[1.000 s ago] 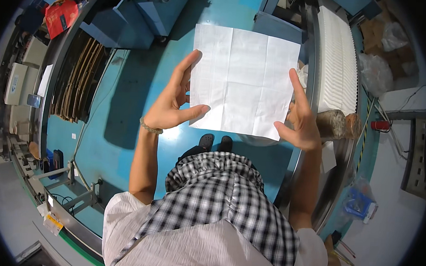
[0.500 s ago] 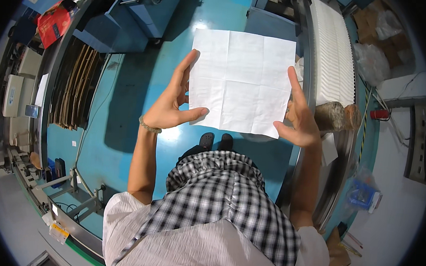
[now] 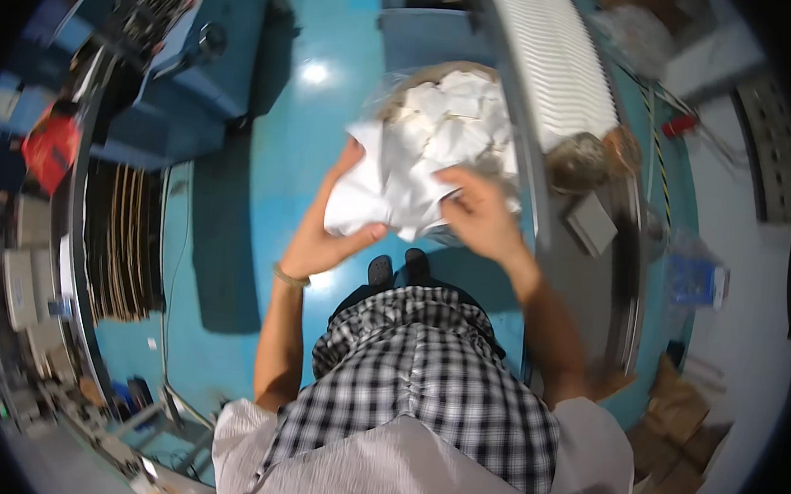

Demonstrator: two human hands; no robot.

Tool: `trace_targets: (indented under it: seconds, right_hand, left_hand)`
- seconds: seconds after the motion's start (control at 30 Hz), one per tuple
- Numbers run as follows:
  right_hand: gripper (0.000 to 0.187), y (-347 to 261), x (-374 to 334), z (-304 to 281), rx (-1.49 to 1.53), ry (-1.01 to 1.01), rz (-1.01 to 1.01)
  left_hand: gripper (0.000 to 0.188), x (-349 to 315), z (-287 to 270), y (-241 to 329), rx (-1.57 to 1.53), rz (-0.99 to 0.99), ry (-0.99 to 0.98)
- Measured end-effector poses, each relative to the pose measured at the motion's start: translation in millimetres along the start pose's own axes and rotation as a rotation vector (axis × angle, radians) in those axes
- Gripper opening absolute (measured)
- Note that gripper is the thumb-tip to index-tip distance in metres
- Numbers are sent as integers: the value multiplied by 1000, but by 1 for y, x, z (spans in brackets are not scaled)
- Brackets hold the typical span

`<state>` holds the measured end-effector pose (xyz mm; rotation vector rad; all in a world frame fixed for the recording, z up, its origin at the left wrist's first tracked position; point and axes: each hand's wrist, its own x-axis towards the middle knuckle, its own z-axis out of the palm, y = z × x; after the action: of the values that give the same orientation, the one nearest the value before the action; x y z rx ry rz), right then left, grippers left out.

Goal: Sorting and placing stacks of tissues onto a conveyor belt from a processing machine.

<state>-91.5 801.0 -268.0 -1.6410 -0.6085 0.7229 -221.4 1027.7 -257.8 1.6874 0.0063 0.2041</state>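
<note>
A white paper napkin, crumpled and partly folded in on itself, is held in front of my body. My left hand grips its left side, thumb on the near edge and fingers behind. My right hand has its fingers closed on the napkin's right side; the fingertips are slightly blurred. Just beyond the hands stands a round container lined with clear plastic, filled with loose crumpled white napkins. The held napkin overlaps its near left part from this viewpoint.
A long row of stacked white napkins runs along a metal-edged bench at the right. Brownish rolls and a small white block lie nearer on it. Blue machinery and upright brown cardboard sheets stand at the left.
The napkin was spread flat between both hands and is now crumpled. My right hand has come inward to the left. The container of napkins, hidden behind the sheet before, now shows.
</note>
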Motion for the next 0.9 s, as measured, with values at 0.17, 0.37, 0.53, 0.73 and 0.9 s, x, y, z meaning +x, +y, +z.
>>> trace_targets:
  seconds: [0.17,0.37,0.53,0.73,0.9]
  right_hand:
    - [21,-5,-26,4,-342,-61,-204]
    - [44,54,-97,-141,-1067,963,-145]
    - [60,103,-160,-179,-885,882,269]
    - [45,52,-141,-87,-333,859,196]
    - [43,8,-117,16,-386,694,131]
  left_hand:
    - [25,1,57,-55,-144,-287,-158]
    - [25,11,77,-73,-363,-324,-73]
    - [27,16,99,-105,-281,-603,-209]
    - [76,25,144,-60,-229,-667,-497]
    - [62,16,173,-35,-389,-319,-393]
